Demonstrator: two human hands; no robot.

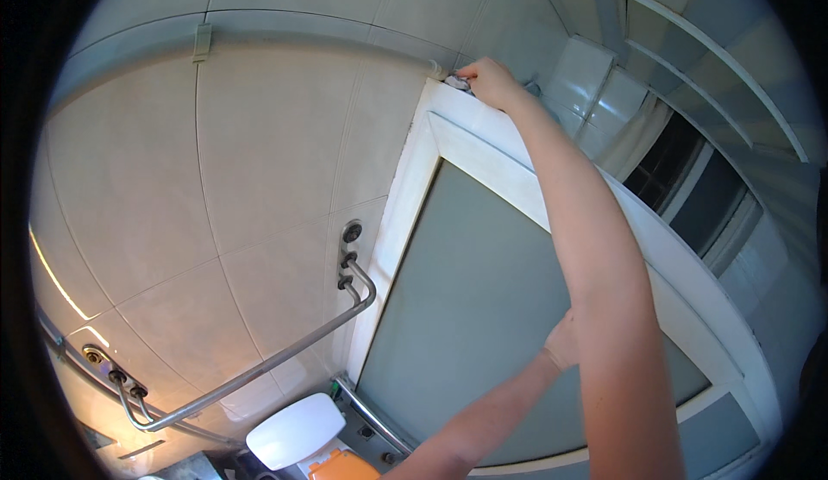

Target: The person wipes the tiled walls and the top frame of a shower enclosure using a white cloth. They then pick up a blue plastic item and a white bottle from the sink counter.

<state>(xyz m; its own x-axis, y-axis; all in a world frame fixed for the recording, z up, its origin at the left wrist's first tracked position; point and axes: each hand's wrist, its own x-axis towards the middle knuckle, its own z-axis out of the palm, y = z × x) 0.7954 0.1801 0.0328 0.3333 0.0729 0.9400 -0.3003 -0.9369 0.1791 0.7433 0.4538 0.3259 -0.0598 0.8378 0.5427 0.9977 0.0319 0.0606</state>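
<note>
Up at the top corner of a white-framed partition, my right hand [490, 83] pinches a small crumpled greyish-white piece, apparently cloth [458, 83]. It rests on the top edge of the white frame [488, 137], close to where a wall pipe [291, 46] ends. Lower down, my left hand [564, 344] is in front of the frosted glass panel [479, 286]. My right forearm crosses over it and hides its fingers, so whether it presses on the panel or holds anything cannot be seen.
A steel towel rail [259, 367] juts from the tiled wall [278, 143] on the left. Below are a white toilet cistern [297, 429], an orange lid [343, 467] and a curved metal bar [375, 418]. Beyond the partition are a curtain [637, 137] and a window [695, 182].
</note>
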